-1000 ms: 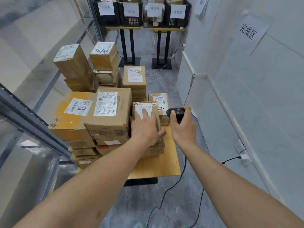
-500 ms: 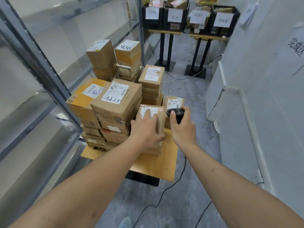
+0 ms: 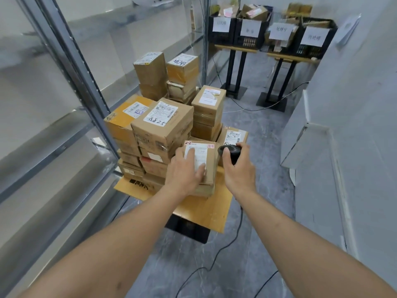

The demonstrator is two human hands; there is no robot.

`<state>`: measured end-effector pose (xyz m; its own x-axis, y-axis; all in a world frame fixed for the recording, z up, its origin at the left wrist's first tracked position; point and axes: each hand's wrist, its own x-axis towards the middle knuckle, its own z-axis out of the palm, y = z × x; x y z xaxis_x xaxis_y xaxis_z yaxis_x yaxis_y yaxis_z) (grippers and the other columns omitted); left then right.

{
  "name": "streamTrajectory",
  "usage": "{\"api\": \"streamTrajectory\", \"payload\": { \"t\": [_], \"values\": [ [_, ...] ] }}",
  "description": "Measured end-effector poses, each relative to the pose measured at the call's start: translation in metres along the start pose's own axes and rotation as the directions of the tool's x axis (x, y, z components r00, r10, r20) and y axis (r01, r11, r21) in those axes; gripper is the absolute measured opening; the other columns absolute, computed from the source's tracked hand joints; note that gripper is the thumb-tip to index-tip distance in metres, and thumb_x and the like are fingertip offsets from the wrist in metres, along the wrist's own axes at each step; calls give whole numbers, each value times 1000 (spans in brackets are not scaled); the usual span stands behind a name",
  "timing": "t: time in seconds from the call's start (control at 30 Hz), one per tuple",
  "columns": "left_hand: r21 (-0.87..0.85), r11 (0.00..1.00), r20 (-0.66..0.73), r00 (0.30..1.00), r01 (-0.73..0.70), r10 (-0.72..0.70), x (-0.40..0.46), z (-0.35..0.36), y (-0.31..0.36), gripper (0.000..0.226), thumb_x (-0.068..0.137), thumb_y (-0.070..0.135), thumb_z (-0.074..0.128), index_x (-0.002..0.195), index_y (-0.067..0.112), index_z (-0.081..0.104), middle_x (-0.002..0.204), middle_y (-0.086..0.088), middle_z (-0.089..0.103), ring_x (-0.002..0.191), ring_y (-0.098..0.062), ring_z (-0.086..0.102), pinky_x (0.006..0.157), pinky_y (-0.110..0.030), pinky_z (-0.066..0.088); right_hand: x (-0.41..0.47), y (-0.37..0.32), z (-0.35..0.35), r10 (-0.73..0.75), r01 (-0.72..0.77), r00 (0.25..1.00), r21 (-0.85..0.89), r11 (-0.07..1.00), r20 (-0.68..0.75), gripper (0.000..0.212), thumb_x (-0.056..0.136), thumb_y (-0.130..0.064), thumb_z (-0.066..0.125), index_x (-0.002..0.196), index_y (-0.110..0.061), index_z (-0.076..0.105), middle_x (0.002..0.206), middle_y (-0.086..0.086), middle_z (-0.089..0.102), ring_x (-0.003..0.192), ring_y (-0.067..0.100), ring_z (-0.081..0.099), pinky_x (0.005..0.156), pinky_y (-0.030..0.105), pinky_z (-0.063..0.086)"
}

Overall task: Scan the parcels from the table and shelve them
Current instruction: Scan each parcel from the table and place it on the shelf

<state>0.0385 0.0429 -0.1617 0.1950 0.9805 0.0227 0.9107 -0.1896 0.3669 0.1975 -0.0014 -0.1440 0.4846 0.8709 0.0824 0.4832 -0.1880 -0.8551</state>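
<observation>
Several cardboard parcels are stacked on a small wooden table [image 3: 204,211]. My left hand [image 3: 187,171] lies flat on top of a small parcel [image 3: 211,160] with a white label and red "2-2" marks, at the table's near right. My right hand [image 3: 239,168] grips a black corded barcode scanner [image 3: 229,152], held just right of that parcel, above another low labelled parcel [image 3: 234,136]. A bigger box marked "8825" [image 3: 163,123] stands to the left of my left hand.
A metal shelving rack [image 3: 71,67] with bare shelves runs along the left. Black crates [image 3: 272,33] with paper labels sit on stands at the far end. A white wall [image 3: 354,125] closes the right side. The scanner cable [image 3: 214,261] trails over the grey floor.
The view has swung left and tilted, bringing the rack closer. My left hand has slid slightly back on the parcel's top; my right hand still holds the scanner beside it.
</observation>
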Motion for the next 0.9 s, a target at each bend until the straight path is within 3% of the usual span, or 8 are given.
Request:
{"api": "streamTrajectory", "payload": {
  "t": [0.1, 0.27, 0.4, 0.5, 0.57, 0.7, 0.83, 0.9],
  "values": [
    [-173, 980, -19, 994, 98, -103, -5, 4, -17, 60, 104, 49, 50, 154, 18, 36, 143, -15, 39, 119, -37, 55, 101, -49, 49, -2, -2, 1, -8, 8, 1000, -4, 1000, -1, 38, 107, -51, 48, 140, -31, 41, 113, -4, 63, 101, 20, 64, 83, 39, 55],
    [-364, 912, 134, 979, 191, -152, -11, 9, -41, 59, 104, 50, 49, 156, 31, 31, 140, -4, 38, 115, -25, 51, 105, -50, 48, -9, -4, 4, 7, -7, 1000, -14, 1000, 9, 36, 108, -50, 48, 139, -33, 40, 113, -7, 59, 104, 20, 63, 87, 40, 56],
    [-628, 698, 309, 934, 344, -182, -10, 20, -50, 60, 104, 49, 50, 159, 32, 32, 147, 1, 53, 128, -24, 54, 108, -54, 49, -12, -4, 6, 27, -26, 1000, -25, 999, 8, 38, 108, -50, 47, 141, -32, 40, 114, -6, 61, 101, 19, 63, 80, 34, 50],
    [-705, 502, 487, 857, 501, -170, -11, 23, -51, 60, 104, 47, 50, 159, 49, 25, 146, 3, 49, 127, -28, 51, 106, -57, 49, -16, -5, 6, 41, -42, 999, -22, 999, -6, 39, 107, -51, 48, 141, -33, 40, 113, -6, 63, 98, 18, 63, 80, 36, 52],
    [-724, 439, 536, 835, 532, -126, -8, 23, -55, 67, 103, 45, 54, 157, 61, 18, 146, 3, 45, 128, -30, 50, 105, -60, 50, -19, -6, 5, 44, -44, 999, -18, 999, -25, 38, 107, -51, 48, 139, -33, 41, 110, -7, 63, 97, 17, 63, 82, 37, 53],
    [-742, 461, 539, 842, 487, -21, -8, 19, -59, 79, 104, 41, 59, 152, 74, 5, 148, 14, 39, 131, -25, 49, 104, -59, 52, -25, -10, 6, 60, -61, 995, -13, 998, -78, 37, 107, -50, 49, 138, -30, 44, 109, -6, 63, 98, 17, 63, 83, 36, 52],
    [-758, 563, 479, 867, 328, 140, -14, 11, -63, 88, 103, 43, 63, 145, 81, -4, 152, 22, 36, 140, -19, 44, 115, -57, 41, -40, -21, 8, 76, -74, 986, 24, 997, -146, 35, 108, -46, 50, 138, -28, 46, 101, -17, 58, 86, -2, 56, 66, 13, 39],
    [-772, 595, 443, 861, 223, 252, -17, 6, -63, 91, 102, 45, 65, 146, 79, -6, 161, 24, 32, 149, -17, 38, 123, -56, 31, -47, -30, 7, 96, -86, 978, 59, 995, -188, 32, 108, -47, 49, 135, -29, 46, 99, -22, 57, 86, -5, 56, 64, 12, 38]
  ]
}}
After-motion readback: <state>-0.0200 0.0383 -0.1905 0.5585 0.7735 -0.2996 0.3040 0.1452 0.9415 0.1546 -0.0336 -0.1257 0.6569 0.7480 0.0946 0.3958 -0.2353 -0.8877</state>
